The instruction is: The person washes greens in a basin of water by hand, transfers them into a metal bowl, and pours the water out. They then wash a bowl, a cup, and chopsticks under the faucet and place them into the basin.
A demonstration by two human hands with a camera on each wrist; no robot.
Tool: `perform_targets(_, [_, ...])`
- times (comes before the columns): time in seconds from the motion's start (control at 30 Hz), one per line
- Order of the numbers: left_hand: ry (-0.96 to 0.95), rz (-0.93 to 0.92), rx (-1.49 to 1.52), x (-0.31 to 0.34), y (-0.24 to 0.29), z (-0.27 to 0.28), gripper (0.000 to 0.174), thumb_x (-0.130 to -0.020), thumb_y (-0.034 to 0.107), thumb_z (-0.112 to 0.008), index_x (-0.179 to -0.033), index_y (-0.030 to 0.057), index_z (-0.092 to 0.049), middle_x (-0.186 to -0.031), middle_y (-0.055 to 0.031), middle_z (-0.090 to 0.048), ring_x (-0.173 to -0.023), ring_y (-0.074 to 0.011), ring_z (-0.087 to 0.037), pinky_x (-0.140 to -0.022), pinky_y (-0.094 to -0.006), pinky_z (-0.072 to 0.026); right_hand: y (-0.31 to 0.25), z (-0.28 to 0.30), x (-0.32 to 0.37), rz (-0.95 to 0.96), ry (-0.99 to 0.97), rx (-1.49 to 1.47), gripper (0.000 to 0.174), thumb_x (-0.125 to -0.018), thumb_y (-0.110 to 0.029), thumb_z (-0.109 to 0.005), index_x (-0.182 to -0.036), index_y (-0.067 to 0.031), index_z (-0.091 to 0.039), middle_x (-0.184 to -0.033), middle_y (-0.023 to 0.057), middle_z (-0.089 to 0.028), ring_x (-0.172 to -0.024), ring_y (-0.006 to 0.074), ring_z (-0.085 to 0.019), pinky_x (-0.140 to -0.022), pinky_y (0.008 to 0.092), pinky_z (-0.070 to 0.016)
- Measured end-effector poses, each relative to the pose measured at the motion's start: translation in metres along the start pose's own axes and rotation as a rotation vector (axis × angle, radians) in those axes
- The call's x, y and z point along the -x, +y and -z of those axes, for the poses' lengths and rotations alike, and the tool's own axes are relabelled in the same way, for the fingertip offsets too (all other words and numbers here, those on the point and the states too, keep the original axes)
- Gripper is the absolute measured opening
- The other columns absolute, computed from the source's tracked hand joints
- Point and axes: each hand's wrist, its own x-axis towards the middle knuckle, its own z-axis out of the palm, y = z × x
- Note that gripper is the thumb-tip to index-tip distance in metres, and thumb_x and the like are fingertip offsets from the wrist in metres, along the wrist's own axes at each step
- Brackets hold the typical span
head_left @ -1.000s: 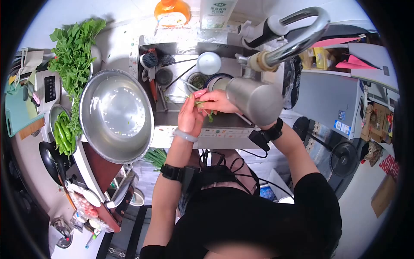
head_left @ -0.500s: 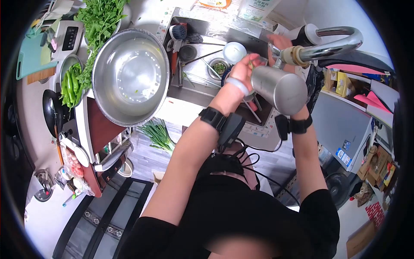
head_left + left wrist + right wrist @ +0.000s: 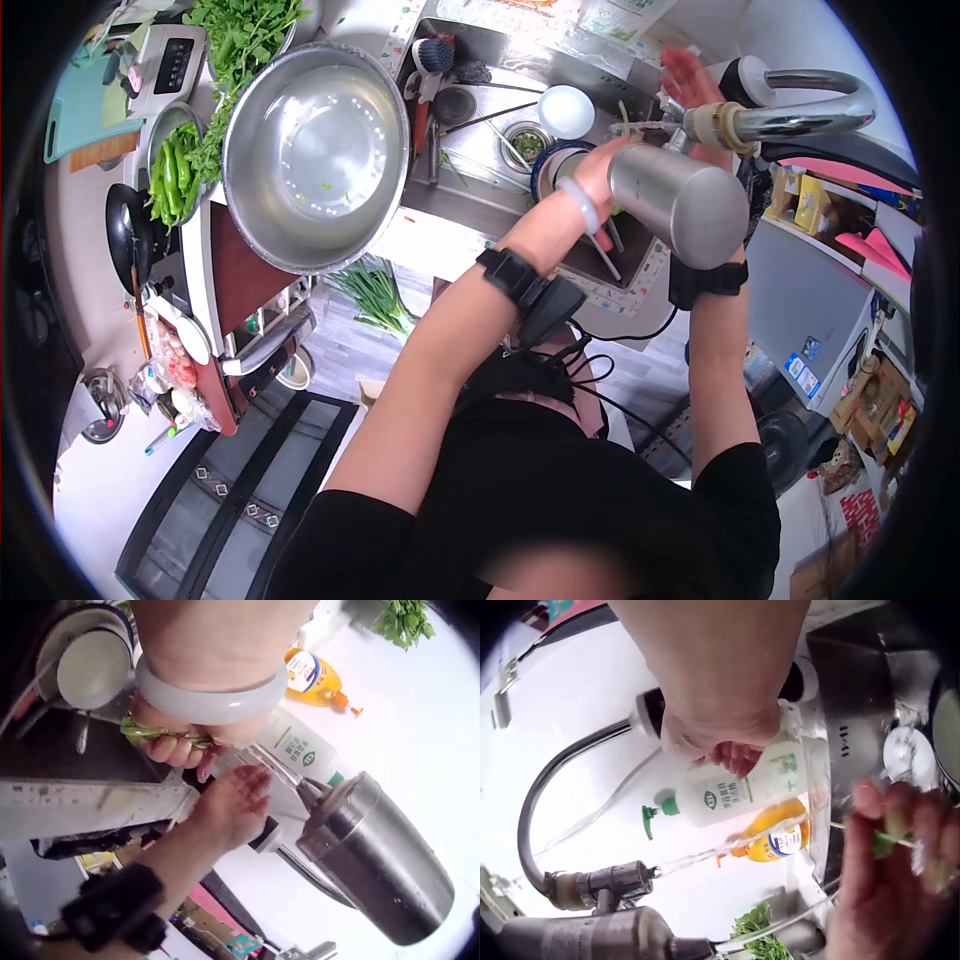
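Observation:
My left hand (image 3: 604, 168), with a pale bangle at its wrist, is over the right side of the sink (image 3: 470, 205). Its fingers curl round a green leafy stem (image 3: 142, 733) in the left wrist view. My right hand (image 3: 688, 80) is raised beside the chrome tap (image 3: 800, 125), its fingers spread and no object in its grasp. Water (image 3: 705, 857) streams from the tap's spout in the right wrist view. A steel cylinder (image 3: 680, 205) fixed at the tap hides part of my right hand and forearm.
A large metal basin (image 3: 320, 150) of water stands left of the sink, beside leafy greens (image 3: 240, 40) and green peppers (image 3: 175, 175). Inside the sink are a white bowl (image 3: 566, 112), a brush (image 3: 434, 56) and utensils. Soap bottles (image 3: 739, 791) stand behind.
Both hands were together over the sink at the greens. My right hand has let go and moved up to the tap; my left has shifted right, still holding a stem. The head view has swung.

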Motion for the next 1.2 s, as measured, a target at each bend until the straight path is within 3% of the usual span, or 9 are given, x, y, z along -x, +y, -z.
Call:
perform_targets(0.1, [0.178,-0.191,-0.377,0.034,0.000,0.053,0.007,-0.080,0.018,-0.050,-0.075,0.0134,-0.052,-0.060,0.0038,-0.039,-0.049,-0.0064,-0.033,-0.041,-0.0214,-0.0247,0.011,-0.032,0.003,0.208,0.058,-0.160,0.027,-0.084,-0.019,-0.054,-0.107,-0.0057,-0.055,-0.098,0.0060,-0.059,-0.087,0.0154,-0.055,-0.073,0.0291,-0.0437])
perform_targets(0.2, [0.501,-0.271,-0.312,0.082,0.020,0.106,0.015,-0.085,0.021,-0.045,-0.078,0.0088,-0.052,-0.059,0.0028,-0.039,-0.046,-0.0068,-0.032,-0.040,-0.0214,-0.0226,0.085,-0.035,0.020,-0.036,0.052,0.213,0.027,-0.082,-0.015,-0.054,-0.108,-0.0083,-0.050,-0.102,0.0057,-0.057,-0.088,0.0151,-0.056,-0.066,0.0259,-0.0455])
perform_targets(0.27, [0.611,-0.347,-0.249,0.111,0.033,0.123,0.016,-0.086,0.021,-0.043,-0.082,0.0078,-0.051,-0.059,0.0023,-0.039,-0.044,-0.0069,-0.031,-0.038,-0.0216,-0.0207,0.142,-0.065,0.060,-0.380,-0.254,0.460,0.018,-0.080,-0.012,-0.053,-0.097,-0.0068,-0.057,-0.096,0.0045,-0.059,-0.085,0.0143,-0.056,-0.067,0.0272,-0.0456])
perform_targets(0.33, [0.625,-0.366,-0.261,0.133,0.044,0.130,0.016,-0.087,0.021,-0.042,-0.083,0.0079,-0.051,-0.059,0.0021,-0.039,-0.044,-0.0069,-0.030,-0.039,-0.0215,-0.0210,0.197,-0.093,0.067,-0.249,-0.692,1.060,0.027,-0.075,-0.023,-0.059,-0.095,-0.0044,-0.060,-0.098,0.0131,-0.058,-0.089,0.0243,-0.057,-0.076,0.0334,-0.0462])
perform_targets(0.6, [0.537,-0.259,-0.268,0.148,0.059,0.138,0.021,-0.091,0.021,-0.038,-0.088,0.0069,-0.052,-0.064,0.0016,-0.040,-0.050,-0.0072,-0.033,-0.043,-0.0212,-0.0242,0.284,-0.166,0.058,-0.171,-0.794,1.712,0.018,-0.072,-0.016,-0.056,-0.087,-0.0104,-0.065,-0.089,0.0122,-0.062,-0.084,0.0252,-0.062,-0.066,0.0380,-0.0502])
perform_targets(0.83, [0.517,-0.215,-0.287,0.143,0.065,0.148,0.023,-0.091,0.022,-0.039,-0.098,0.0050,-0.053,-0.067,0.0019,-0.042,-0.053,-0.0074,-0.035,-0.046,-0.0207,-0.0262,0.286,-0.159,0.045,-0.110,-0.799,1.682,0.012,-0.068,-0.010,-0.057,-0.077,-0.0106,-0.066,-0.082,0.0100,-0.064,-0.076,0.0249,-0.063,-0.063,0.0355,-0.0509])
perform_targets(0.93, [0.601,-0.304,-0.271,0.138,0.063,0.149,0.023,-0.091,0.022,-0.040,-0.103,0.0053,-0.052,-0.068,0.0018,-0.042,-0.054,-0.0070,-0.036,-0.046,-0.0208,-0.0269,0.262,-0.149,0.042,-0.320,-0.655,1.596,0.010,-0.066,-0.012,-0.059,-0.073,-0.0076,-0.065,-0.075,0.0080,-0.064,-0.071,0.0228,-0.064,-0.062,0.0319,-0.0502])
perform_targets(1.0, [0.646,-0.353,-0.248,0.131,0.060,0.150,0.024,-0.091,0.022,-0.040,-0.105,0.0054,-0.052,-0.068,0.0018,-0.042,-0.054,-0.0069,-0.036,-0.046,-0.0207,-0.0269,0.223,-0.145,0.034,-0.646,-0.705,0.921,0.016,-0.065,-0.016,-0.062,-0.074,-0.0033,-0.063,-0.073,0.0084,-0.064,-0.069,0.0183,-0.063,-0.060,0.0290,-0.0487])
perform_targets(1.2, [0.642,-0.280,-0.436,0.103,0.050,0.135,0.019,-0.090,0.023,-0.042,-0.096,0.0088,-0.054,-0.067,0.0044,-0.042,-0.053,-0.0041,-0.033,-0.044,-0.0186,-0.0252,0.127,-0.136,0.076,-0.515,-0.726,0.841,0.018,-0.069,-0.017,-0.061,-0.076,0.0001,-0.062,-0.071,0.0081,-0.063,-0.064,0.0115,-0.060,-0.057,0.0265,-0.0470])
